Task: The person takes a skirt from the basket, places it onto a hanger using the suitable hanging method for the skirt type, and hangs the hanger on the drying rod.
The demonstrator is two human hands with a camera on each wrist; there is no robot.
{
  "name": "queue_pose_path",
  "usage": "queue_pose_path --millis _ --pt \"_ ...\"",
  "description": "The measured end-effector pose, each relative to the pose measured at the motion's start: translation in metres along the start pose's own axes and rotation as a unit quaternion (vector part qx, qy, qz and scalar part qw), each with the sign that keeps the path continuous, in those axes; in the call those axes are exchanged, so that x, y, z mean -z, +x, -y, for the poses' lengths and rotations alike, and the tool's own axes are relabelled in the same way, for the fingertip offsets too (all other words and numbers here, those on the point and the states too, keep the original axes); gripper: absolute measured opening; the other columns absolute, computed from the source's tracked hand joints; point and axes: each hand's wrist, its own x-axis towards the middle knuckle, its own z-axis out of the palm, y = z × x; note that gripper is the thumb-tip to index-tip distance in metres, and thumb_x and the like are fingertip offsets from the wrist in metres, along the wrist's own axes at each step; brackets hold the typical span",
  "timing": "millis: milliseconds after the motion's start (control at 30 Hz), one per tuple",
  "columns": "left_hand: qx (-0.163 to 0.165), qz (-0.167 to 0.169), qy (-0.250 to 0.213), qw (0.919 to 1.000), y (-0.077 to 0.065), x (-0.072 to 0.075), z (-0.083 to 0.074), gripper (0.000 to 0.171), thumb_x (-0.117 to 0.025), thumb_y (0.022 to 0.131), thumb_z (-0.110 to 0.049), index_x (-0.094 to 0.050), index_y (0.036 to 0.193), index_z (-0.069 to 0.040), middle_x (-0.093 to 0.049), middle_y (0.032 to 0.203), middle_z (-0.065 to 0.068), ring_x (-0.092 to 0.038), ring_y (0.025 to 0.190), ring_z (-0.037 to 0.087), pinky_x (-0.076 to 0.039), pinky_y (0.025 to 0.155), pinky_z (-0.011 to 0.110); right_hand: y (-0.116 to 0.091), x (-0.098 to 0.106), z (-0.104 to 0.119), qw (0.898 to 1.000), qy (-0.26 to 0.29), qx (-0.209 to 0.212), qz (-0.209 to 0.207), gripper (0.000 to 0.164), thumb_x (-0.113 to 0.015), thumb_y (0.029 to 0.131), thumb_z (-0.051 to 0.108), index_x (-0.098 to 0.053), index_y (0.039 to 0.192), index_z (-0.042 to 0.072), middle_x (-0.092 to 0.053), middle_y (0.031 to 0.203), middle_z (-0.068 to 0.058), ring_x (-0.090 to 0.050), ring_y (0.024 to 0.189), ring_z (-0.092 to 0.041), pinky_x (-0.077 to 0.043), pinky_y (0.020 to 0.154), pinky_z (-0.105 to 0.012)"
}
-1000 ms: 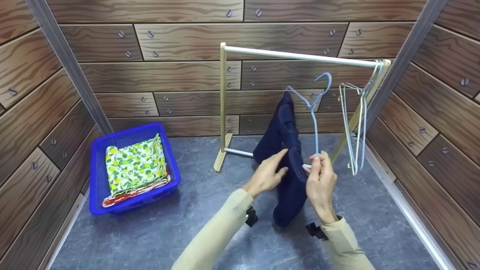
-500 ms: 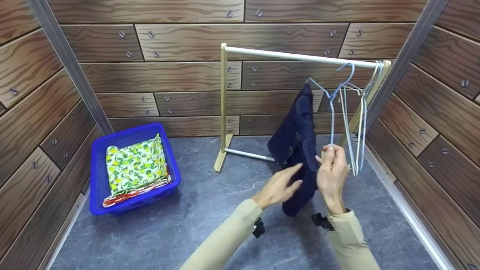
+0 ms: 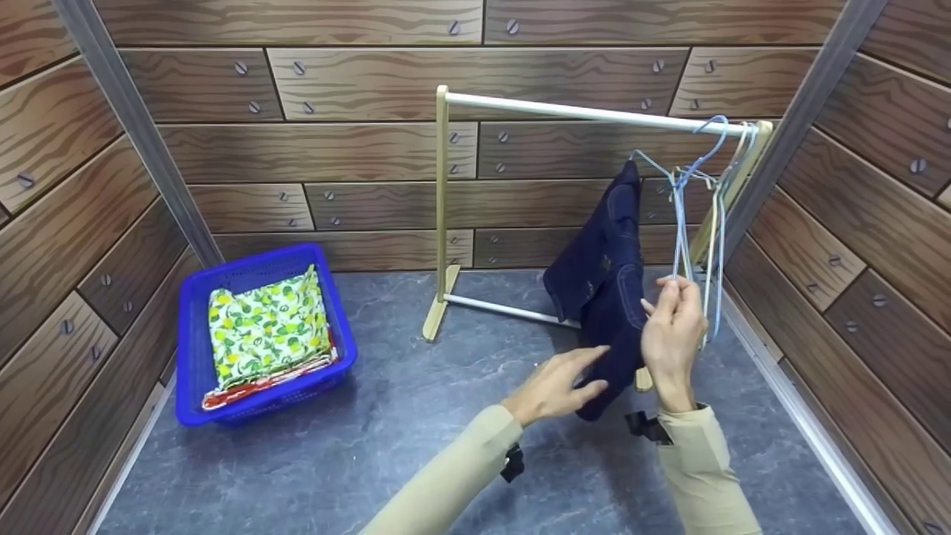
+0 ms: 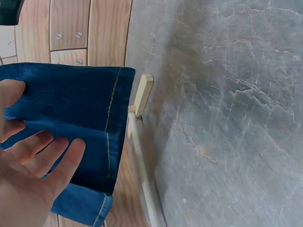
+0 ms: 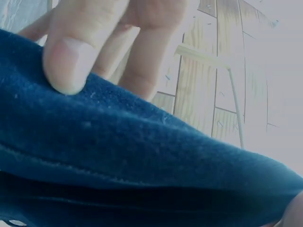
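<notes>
Dark blue jeans (image 3: pixel 613 275) hang along a light blue wire hanger (image 3: pixel 698 165). The hanger's hook overlaps the white rail (image 3: pixel 579 111) near its right end; whether it bears on the rail I cannot tell. My right hand (image 3: pixel 674 342) pinches the hanger's lower near corner beside the waistband. In the right wrist view the denim fills the foreground, under a fingertip (image 5: pixel 68 66). My left hand (image 3: pixel 557 383) is at the near trouser leg, fingers spread. The left wrist view has its fingers (image 4: pixel 66 158) extended in front of the stitched leg hem (image 4: pixel 111 127).
Several wire hangers (image 3: pixel 719 275) hang at the rail's right end. The rack's wooden left post (image 3: pixel 443 193) stands on the grey marbled floor (image 3: pixel 416 416). At left is a blue basket (image 3: pixel 192 357) with lemon-print fabric (image 3: pixel 267 327). Plank-patterned walls enclose the space.
My right hand has carried the hanger and jeans rightward and up, bringing the hook to the rail. My left hand has followed to the right, lower along the trouser leg.
</notes>
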Motion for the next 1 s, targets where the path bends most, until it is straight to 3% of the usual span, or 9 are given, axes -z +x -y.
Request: queue_pose_path --millis 133,333,500,633,1000 --pt "-0.004 -0.006 0.004 1.0000 0.001 -0.003 -0.001 0.052 -0.054 0.100 -0.032 -0.042 0.149 -0.017 -0.052 0.146 0.000 -0.052 0.131 0.011 -0.038 0.110 0.023 0.004 0.002 -0.003 0.999 -0.030 -0.006 -0.012 0.035 -0.035 0.107 0.023 -0.058 0.108 -0.003 -0.062 0.095 -0.010 -0.060 0.080 0.008 -0.058 0.077 -0.025" --pt "-0.003 -0.007 0.006 1.0000 0.004 -0.007 -0.003 0.050 -0.055 0.100 -0.028 -0.045 0.147 -0.016 -0.055 0.143 0.002 -0.057 0.125 0.011 -0.041 0.108 0.022 0.012 0.004 -0.007 0.996 -0.076 -0.013 -0.033 0.035 -0.034 0.106 0.026 -0.059 0.108 0.000 -0.068 0.102 -0.013 -0.056 0.074 0.017 -0.056 0.075 -0.017" --pt "-0.015 -0.004 0.002 0.9999 0.004 -0.010 -0.004 0.050 -0.057 0.099 -0.025 -0.046 0.146 -0.013 -0.055 0.143 0.003 -0.059 0.123 0.012 -0.042 0.106 0.020 0.016 0.006 -0.010 0.996 -0.079 -0.008 -0.043 0.035 -0.034 0.106 0.025 -0.059 0.107 0.000 -0.069 0.104 -0.012 -0.056 0.074 0.017 -0.058 0.076 -0.024" --pt "-0.016 -0.005 0.000 0.9999 0.005 -0.013 -0.003 0.049 -0.057 0.099 -0.023 -0.046 0.146 -0.011 -0.055 0.143 0.003 -0.056 0.127 0.012 -0.041 0.107 0.020 0.020 0.005 -0.009 0.996 -0.074 -0.009 -0.043 0.035 -0.034 0.106 0.025 -0.058 0.108 -0.001 -0.068 0.107 -0.011 -0.056 0.077 0.015 -0.056 0.074 -0.017" --pt "0.000 -0.004 -0.003 1.0000 0.006 -0.016 -0.003 0.052 -0.058 0.099 -0.022 -0.043 0.147 -0.014 -0.056 0.142 0.002 -0.058 0.124 0.013 -0.044 0.105 0.023 0.031 -0.001 -0.008 0.993 -0.106 -0.017 -0.040 0.038 -0.032 0.106 0.029 -0.059 0.109 0.003 -0.067 0.093 -0.010 -0.053 0.071 0.018 -0.053 0.075 -0.015"
